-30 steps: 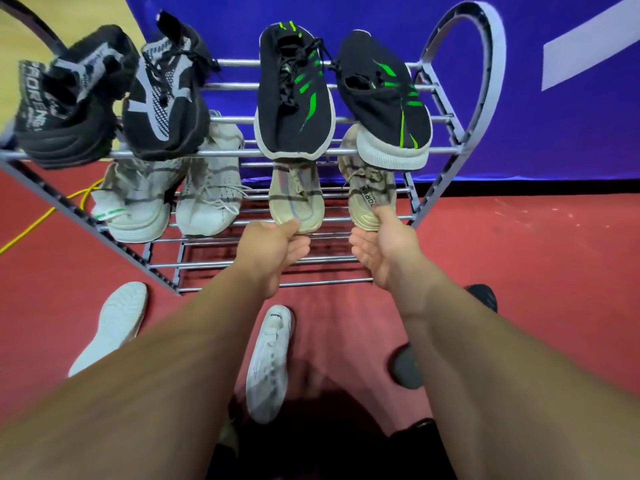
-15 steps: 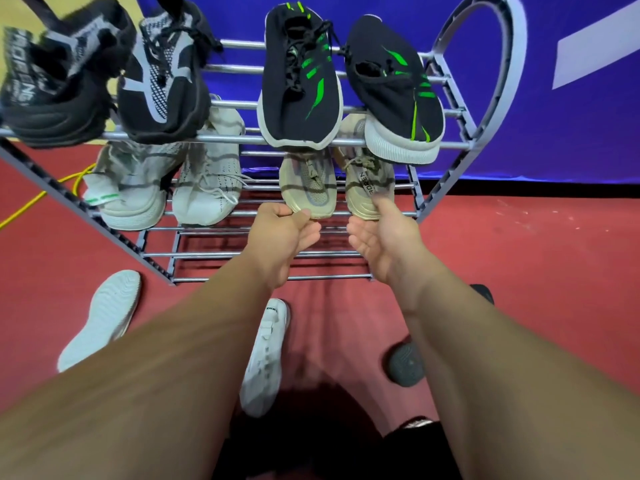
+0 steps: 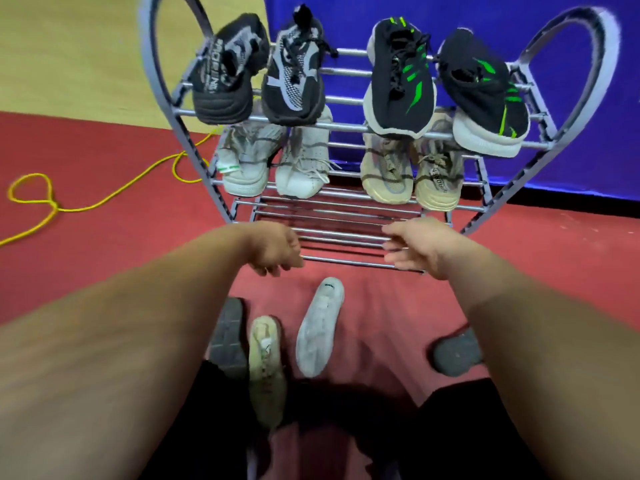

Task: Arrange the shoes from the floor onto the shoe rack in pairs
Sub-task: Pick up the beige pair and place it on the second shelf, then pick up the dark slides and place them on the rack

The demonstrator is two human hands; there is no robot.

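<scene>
Down by my knees, on the red floor (image 3: 104,237), four shoes wait: a dark shoe (image 3: 227,337) lying sole-up, a beige shoe (image 3: 266,368) just beside it, a white shoe (image 3: 320,327) a little further out, and a grey shoe (image 3: 455,355) well apart to the right. Just past them, both hands have come back off the beige pair (image 3: 386,171), which they were touching a second ago. I take that pair as placed, so the next job is fetching floor shoes. My left hand (image 3: 273,249) hangs over the front edge of the shoe rack (image 3: 346,233), fingers loosely curled downward and holding nothing; my right hand (image 3: 415,244) hovers over the low rails, fingers fairly straight and pointing inward, also empty. I cannot tell whether either hand brushes a rail. Beyond them, the beige pair sits toes forward on the middle tier, side by side, with the white pair (image 3: 301,168) to its left. Furthest up, the black-and-grey pair (image 3: 291,81) and the black-and-green pair (image 3: 398,81) fill the top tier.
</scene>
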